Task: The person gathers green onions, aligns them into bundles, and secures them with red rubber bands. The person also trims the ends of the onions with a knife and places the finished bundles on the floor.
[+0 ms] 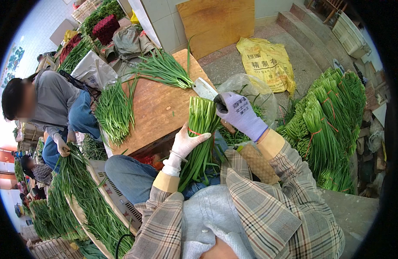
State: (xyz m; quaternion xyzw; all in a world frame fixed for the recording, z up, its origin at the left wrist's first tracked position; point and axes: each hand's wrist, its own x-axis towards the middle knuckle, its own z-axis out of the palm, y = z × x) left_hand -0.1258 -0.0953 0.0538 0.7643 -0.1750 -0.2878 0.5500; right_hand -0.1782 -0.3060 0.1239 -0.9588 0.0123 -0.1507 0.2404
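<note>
My left hand (187,142), in a thin white glove, grips a bundle of garlic chives (200,119) around its middle, cut ends up, with a red band about it. A lilac glove with a black palm covers my right hand (239,111), at the upper right of the bundle. A cleaver blade (204,88) extends up and left from that hand; a brown wooden piece, seemingly its handle, shows below the fist. Beyond the bundle, loose chives (168,69) lie on the wooden table (160,111), their cut ends near the blade. Another loose pile (114,110) rests at the table's left side.
Banded chive bundles (328,119) are stacked at the right. A clear plastic bag (267,94) and a yellow woven sack (267,63) lie beyond my right hand. At the left, a person (61,103) handles chives above a long crate (114,197) near my knee.
</note>
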